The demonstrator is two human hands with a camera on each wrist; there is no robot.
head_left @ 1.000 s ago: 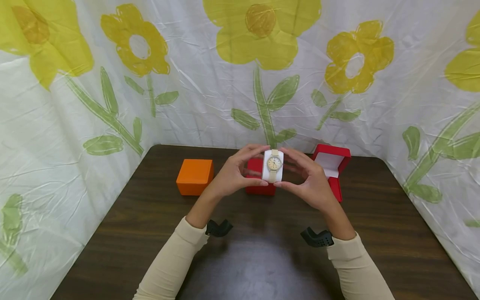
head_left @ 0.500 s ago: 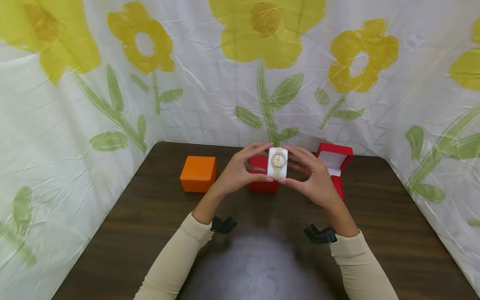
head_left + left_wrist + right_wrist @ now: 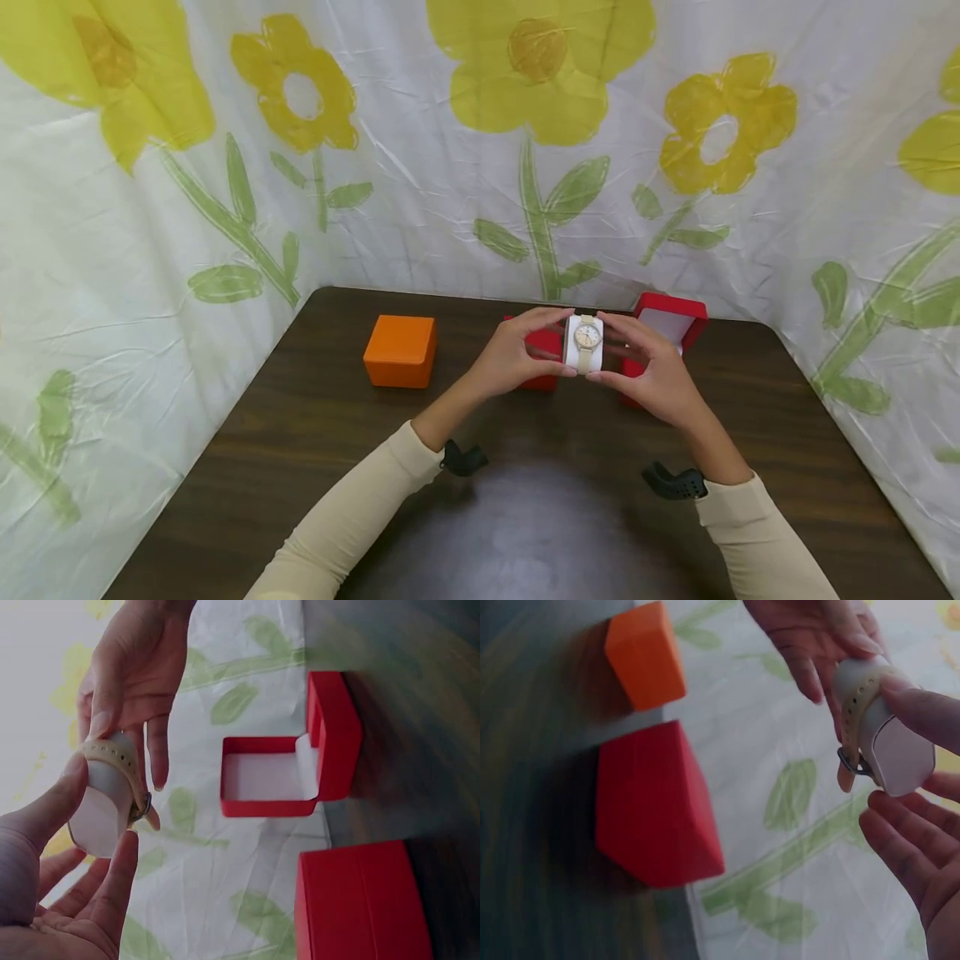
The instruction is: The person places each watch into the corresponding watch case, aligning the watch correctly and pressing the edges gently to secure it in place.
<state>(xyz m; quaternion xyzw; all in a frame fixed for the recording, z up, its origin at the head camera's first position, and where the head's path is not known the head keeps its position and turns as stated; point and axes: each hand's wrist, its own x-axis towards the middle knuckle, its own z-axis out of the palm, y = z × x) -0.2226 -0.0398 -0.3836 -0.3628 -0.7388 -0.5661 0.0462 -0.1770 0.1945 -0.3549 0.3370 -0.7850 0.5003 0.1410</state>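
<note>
Raised over the table is a wristwatch (image 3: 588, 337) with a round pale dial and a cream strap, wrapped round a white cushion (image 3: 573, 343). My left hand (image 3: 517, 354) pinches the cushion's left side between thumb and fingertips. From the other side my right hand (image 3: 654, 371) grips it the same way. Both wrist views show the buckled strap (image 3: 112, 754) with its row of holes, under the thumbs. Behind the right hand an open red watch box (image 3: 670, 307) with a white lining stands on the table. A closed red box (image 3: 542, 343) is partly hidden behind the left hand.
An orange box (image 3: 401, 352) stands closed at the left on the dark wooden table (image 3: 300, 467). A white curtain (image 3: 420, 233) printed with yellow flowers hangs behind the table and along both sides.
Both hands have moved to the right together with the watch on its cushion, from in front of the closed red box toward the open one. The head view has shifted slightly.
</note>
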